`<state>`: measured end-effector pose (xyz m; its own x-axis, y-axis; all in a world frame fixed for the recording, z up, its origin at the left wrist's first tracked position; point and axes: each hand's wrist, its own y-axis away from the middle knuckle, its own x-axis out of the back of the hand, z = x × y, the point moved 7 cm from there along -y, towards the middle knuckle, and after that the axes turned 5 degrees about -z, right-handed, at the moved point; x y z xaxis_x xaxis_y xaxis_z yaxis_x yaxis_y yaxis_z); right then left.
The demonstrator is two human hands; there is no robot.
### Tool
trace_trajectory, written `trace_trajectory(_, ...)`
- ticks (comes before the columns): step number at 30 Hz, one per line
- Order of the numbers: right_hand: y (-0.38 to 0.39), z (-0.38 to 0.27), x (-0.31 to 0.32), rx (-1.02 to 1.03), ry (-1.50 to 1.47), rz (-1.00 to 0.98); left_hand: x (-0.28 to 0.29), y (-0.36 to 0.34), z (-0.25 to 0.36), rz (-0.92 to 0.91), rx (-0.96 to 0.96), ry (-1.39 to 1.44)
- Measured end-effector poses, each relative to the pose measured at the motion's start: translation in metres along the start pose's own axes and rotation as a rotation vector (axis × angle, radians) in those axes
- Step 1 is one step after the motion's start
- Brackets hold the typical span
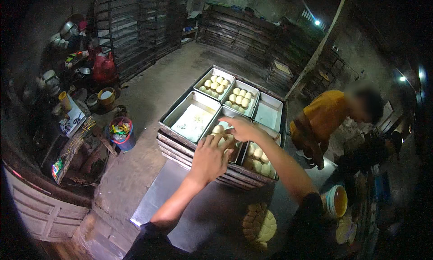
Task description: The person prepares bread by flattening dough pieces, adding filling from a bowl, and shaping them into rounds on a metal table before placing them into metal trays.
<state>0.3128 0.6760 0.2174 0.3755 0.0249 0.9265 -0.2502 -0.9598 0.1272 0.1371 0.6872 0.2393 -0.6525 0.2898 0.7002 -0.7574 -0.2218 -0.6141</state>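
Dark sleeves (151, 242), dough balls (218, 129) beneath fingers (208, 141)

The fisheye head camera looked forward and down from above and behind the left hand (209, 157) and right hand (245, 129) — both near, around mid-frame — and took in racks (234, 32) well beyond them.

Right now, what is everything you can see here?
Baking pans: six, silvery, atop trays.
Dough balls: many, cream, in four pans.
Stacked trays: several, dark, on table.
Table: one, grey, beneath trays.
Dough pieces: many, pale, clustered on table.
Bucket: one, blue, packet-filled, left floor.
Tub: one, white and yellow, right.
Racks: several, dark, far side.
Person: one, orange top, right.
Smaller clutter: uncountable, mixed, left wall.
Left hand: one, bare, over front middle pan.
Right hand: one, bare, over same pan.
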Motion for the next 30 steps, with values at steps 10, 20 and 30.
trace_trajectory(10, -0.018, 0.015, 0.021, 0.021, -0.067, 0.003, -0.026, 0.001, 0.001, -0.202, 0.122, -0.131)
trace_trajectory(20, 0.002, -0.018, -0.033, 0.111, -0.110, -0.069, -0.019, 0.024, 0.024, -0.250, 0.208, -0.274)
trace_trajectory(30, 0.070, -0.038, 0.017, 0.135, 0.130, 0.530, -0.001, 0.045, 0.050, -0.038, 0.113, -0.084)
